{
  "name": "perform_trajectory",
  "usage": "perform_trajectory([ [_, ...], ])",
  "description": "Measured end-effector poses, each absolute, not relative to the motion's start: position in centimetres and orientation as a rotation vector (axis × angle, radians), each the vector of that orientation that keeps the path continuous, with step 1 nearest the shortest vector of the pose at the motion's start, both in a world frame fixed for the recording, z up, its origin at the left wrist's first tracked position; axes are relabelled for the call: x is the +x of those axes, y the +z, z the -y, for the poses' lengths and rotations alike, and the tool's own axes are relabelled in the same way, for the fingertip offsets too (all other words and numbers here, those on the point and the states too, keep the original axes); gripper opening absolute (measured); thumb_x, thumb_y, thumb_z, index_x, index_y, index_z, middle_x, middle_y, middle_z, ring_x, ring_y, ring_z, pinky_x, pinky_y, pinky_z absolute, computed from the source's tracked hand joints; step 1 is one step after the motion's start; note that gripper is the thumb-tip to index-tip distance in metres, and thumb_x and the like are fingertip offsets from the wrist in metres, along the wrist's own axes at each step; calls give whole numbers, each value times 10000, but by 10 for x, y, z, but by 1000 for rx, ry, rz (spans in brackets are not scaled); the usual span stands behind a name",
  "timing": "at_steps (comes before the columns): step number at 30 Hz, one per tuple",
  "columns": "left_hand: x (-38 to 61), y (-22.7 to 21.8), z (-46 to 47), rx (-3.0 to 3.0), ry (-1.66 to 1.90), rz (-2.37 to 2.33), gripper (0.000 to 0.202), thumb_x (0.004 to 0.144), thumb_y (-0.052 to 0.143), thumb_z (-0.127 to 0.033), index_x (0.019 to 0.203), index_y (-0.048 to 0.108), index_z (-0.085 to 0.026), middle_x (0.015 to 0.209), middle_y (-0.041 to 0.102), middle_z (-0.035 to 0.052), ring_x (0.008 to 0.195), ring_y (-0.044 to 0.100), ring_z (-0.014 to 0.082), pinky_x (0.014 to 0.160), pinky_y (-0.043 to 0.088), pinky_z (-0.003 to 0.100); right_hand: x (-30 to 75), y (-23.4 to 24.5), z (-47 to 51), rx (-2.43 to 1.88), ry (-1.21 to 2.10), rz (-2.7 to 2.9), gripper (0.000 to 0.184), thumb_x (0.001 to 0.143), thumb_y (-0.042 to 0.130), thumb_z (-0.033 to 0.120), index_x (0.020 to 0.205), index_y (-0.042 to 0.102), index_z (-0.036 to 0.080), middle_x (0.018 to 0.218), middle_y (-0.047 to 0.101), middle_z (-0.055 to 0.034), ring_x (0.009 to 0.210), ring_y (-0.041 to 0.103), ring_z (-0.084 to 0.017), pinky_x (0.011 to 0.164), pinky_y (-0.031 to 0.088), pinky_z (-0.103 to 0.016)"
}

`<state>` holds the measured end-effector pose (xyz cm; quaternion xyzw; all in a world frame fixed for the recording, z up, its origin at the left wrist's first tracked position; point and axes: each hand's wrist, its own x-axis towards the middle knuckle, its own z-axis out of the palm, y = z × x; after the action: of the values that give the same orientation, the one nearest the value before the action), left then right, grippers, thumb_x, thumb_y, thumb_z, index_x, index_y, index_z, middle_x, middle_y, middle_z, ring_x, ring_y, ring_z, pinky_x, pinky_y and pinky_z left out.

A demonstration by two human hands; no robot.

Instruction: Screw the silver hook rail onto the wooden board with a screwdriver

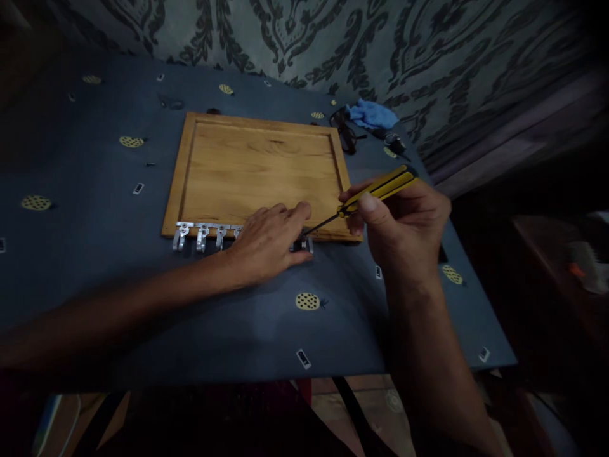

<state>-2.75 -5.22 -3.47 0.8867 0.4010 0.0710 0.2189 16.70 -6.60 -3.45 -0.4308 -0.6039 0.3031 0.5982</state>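
Observation:
A square wooden board (257, 168) with a raised rim lies on a dark blue cloth. Along its near edge runs a silver metal hook rail (200, 233) with several hooks. My left hand (269, 241) lies flat over the right part of the rail, fingers pressed down on it. My right hand (404, 219) grips a yellow-and-black screwdriver (380, 188). Its thin shaft slants down to the left, and the tip meets the rail's right end beside my left fingertips.
The blue tablecloth (95, 254) has yellow pineapple prints. Behind the board lie dark eyeglasses (346, 130), a crumpled blue cloth (372, 115) and a small dark object. The table's near edge and right edge drop to a dim floor. Patterned wallpaper rises behind.

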Motion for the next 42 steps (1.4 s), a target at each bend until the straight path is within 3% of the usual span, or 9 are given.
perform_trajectory([
  [5, -28, -35, 52, 2449, 196, -1115, 501, 918, 756, -369, 1286, 491, -156, 1203, 685, 111, 1147, 632, 299, 949, 491, 416, 164, -33, 66, -997, 708, 1372, 237, 750, 904, 474, 787, 779, 277, 791, 744, 31, 438, 522, -73, 381, 441, -251],
  [12, -27, -35, 52, 2450, 201, -1115, 488, 921, 753, -371, 1277, 495, -159, 1194, 689, 108, 1137, 635, 298, 936, 490, 410, 172, -31, 68, -1003, 809, 1430, 274, 834, 840, 472, 1041, 814, 293, 886, 794, -8, 536, 616, -111, 486, 524, -275],
  [20, -27, -33, 53, 2470, 211, -1113, 470, 923, 746, -352, 1273, 492, -169, 1187, 699, 106, 1128, 643, 293, 917, 492, 395, 157, -34, 70, -1050, 566, 1350, 251, 747, 900, 484, 764, 774, 269, 702, 693, 43, 433, 512, -76, 369, 423, -239],
  [27, -28, -34, 52, 2463, 216, -1096, 433, 919, 744, -337, 1231, 489, -179, 1190, 699, 99, 1120, 634, 282, 916, 480, 386, 151, -35, 72, -1006, 367, 1258, 246, 816, 844, 498, 787, 748, 273, 700, 668, 35, 434, 500, -91, 387, 418, -280],
  [42, -28, -34, 53, 2463, 216, -1106, 471, 923, 741, -345, 1277, 485, -169, 1197, 698, 110, 1123, 638, 294, 928, 491, 406, 150, -35, 70, -1033, 493, 1338, 277, 817, 841, 493, 759, 705, 259, 706, 642, 42, 444, 521, -89, 372, 430, -261],
])
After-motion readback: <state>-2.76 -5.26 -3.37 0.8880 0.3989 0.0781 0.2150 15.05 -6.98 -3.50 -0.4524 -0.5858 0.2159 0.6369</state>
